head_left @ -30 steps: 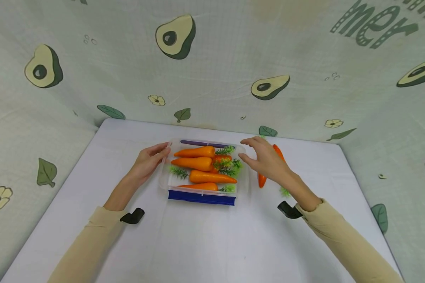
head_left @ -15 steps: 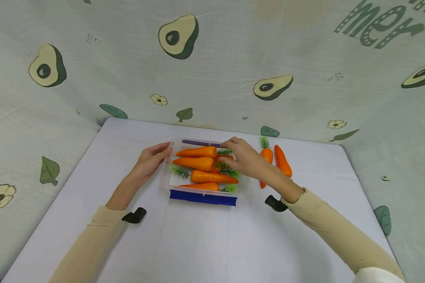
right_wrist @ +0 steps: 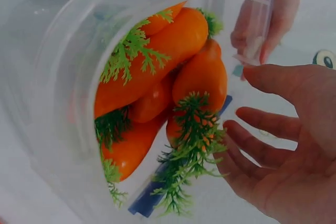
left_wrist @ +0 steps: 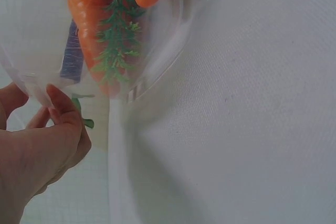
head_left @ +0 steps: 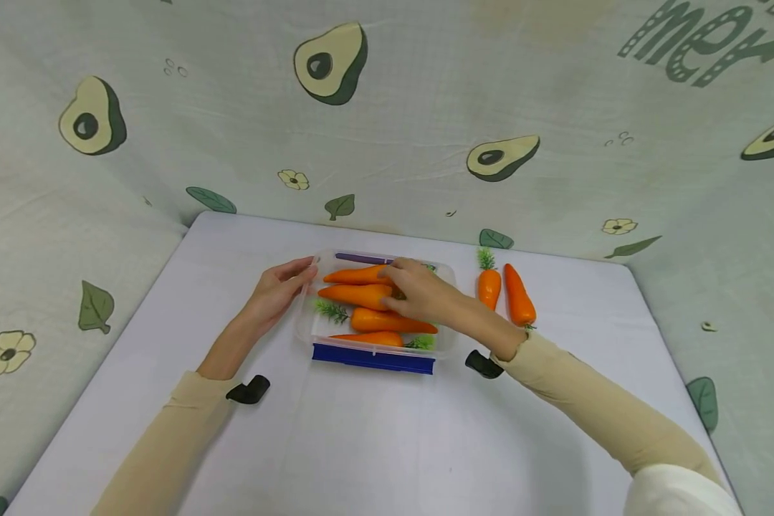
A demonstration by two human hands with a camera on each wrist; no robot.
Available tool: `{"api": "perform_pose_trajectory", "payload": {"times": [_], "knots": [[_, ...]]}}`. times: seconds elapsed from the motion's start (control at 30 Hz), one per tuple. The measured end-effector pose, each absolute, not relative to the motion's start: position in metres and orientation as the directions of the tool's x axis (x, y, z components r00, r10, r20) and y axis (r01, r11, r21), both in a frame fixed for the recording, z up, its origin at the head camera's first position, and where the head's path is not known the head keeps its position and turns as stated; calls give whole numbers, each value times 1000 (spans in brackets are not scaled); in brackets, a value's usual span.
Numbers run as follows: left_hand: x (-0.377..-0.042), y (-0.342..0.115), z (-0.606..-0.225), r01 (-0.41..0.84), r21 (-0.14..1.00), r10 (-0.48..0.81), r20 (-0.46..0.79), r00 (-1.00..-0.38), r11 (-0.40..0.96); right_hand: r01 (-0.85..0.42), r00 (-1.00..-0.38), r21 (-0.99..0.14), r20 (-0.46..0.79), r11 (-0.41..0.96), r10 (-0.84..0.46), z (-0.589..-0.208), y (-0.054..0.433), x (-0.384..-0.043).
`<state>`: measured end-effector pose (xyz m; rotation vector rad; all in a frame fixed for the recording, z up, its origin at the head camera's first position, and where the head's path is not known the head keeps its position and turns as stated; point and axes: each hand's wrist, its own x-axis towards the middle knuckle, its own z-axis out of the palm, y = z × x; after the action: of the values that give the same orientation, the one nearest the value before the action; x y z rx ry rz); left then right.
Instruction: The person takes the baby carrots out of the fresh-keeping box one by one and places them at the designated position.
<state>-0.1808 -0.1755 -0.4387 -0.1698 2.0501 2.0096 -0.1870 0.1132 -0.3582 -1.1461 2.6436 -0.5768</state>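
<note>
My left hand (head_left: 277, 287) grips the left rim of a clear plastic container (head_left: 302, 326), thumb and fingers on either side of the wall in the left wrist view. Several orange toy carrots with green leafy tops fill the container, among them a carrot (head_left: 355, 294) in the middle and a carrot (head_left: 393, 322) nearer the front. Over the right part of the container is my right hand (head_left: 422, 292), its fingertips at the thick ends of the upper carrots. The right wrist view shows its fingers apart beside a carrot (right_wrist: 202, 80) and its leaves (right_wrist: 194, 129).
Right of the container, a carrot (head_left: 489, 287) and another carrot (head_left: 520, 297) lie on the white table (head_left: 361, 444). Blue latch flaps (head_left: 374, 358) hang at the container's front and back. A printed cloth (head_left: 400, 129) rises behind the table.
My right hand has moved left, from beside the container's right edge to over the carrots inside, uncovering the two loose carrots. My left hand has kept its grip on the rim.
</note>
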Motion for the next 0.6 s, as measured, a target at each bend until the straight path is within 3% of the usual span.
{"api": "perform_pose_trajectory", "payload": {"times": [0.17, 0.37, 0.6], "knots": [[-182, -175, -438, -276, 961, 100, -277, -956, 25, -698, -626, -440, -11, 566, -780, -362, 104, -188], [-182, -175, -438, -275, 961, 95, -277, -956, 27, -711, -607, -443, -4, 545, -795, -368, 98, -190], [-181, -176, -439, -275, 961, 93, -277, -956, 35, -711, -624, -399, -23, 579, -781, -374, 94, -189]]}}
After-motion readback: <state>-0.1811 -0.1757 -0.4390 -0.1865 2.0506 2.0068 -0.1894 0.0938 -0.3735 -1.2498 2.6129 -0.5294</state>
